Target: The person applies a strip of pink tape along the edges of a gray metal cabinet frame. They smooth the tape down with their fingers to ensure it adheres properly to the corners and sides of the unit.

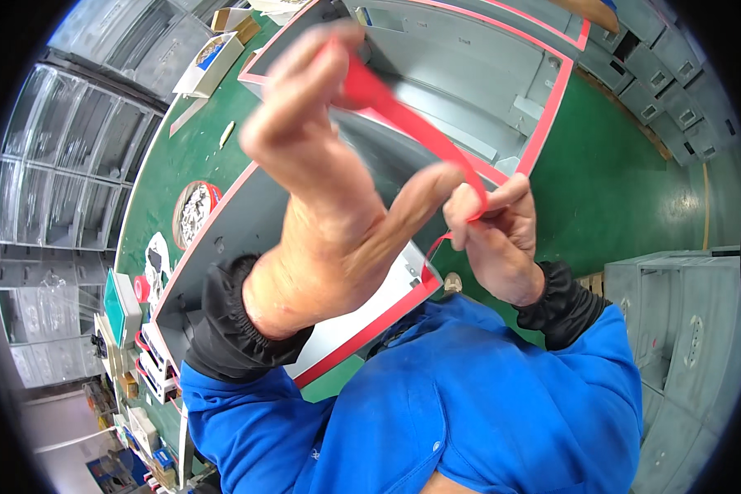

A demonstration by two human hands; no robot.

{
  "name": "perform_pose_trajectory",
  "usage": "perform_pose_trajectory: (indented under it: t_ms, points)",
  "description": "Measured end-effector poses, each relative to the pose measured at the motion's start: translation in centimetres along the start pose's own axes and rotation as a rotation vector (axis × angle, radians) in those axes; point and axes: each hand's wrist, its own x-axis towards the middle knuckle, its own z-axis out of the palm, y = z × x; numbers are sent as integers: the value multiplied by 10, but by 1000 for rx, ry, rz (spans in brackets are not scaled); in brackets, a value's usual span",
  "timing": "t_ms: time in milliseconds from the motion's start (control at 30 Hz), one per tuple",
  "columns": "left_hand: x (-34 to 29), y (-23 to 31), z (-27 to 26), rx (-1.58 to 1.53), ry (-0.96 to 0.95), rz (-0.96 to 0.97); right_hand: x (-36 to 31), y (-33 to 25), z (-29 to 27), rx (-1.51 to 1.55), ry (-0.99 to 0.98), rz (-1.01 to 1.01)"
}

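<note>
We find the right hand (502,243) gripping red tape (424,137); the blurred left hand's (325,198) grip we cannot determine.

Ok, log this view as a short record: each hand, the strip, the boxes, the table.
Left hand: raised, thumb spread, strip at its fingers; grip blurred
Right hand: pinching the strip
Strip: red, spanning both hands
Near box: grey, red-edged, below the hands
Far box: grey, red-edged, beyond
Table: green, at left
</note>
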Motion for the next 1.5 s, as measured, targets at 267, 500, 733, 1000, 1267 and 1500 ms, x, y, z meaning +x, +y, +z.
perform_pose_trajectory:
  t_ms: [267,500,733,1000,1267,1500]
  points:
    - [-122,3,4,-171,-162,-543,6,-17,1,10,86,-116]
    - [-119,33,-3,-4,-667,-636,27,-20,-7,50,125,-185]
    - [-77,33,-5,-755,-258,-837,16,-14,7,-228,-399,85]
    - [-71,7,-3,-851,241,-725,1,0,-11,-367,-593,184]
    - [-70,-21,-16,-794,323,-830,-7,-5,-6,-63,-316,471]
    - [-27,14,-34,-883,205,-708,6,25,-22,23,-272,396]
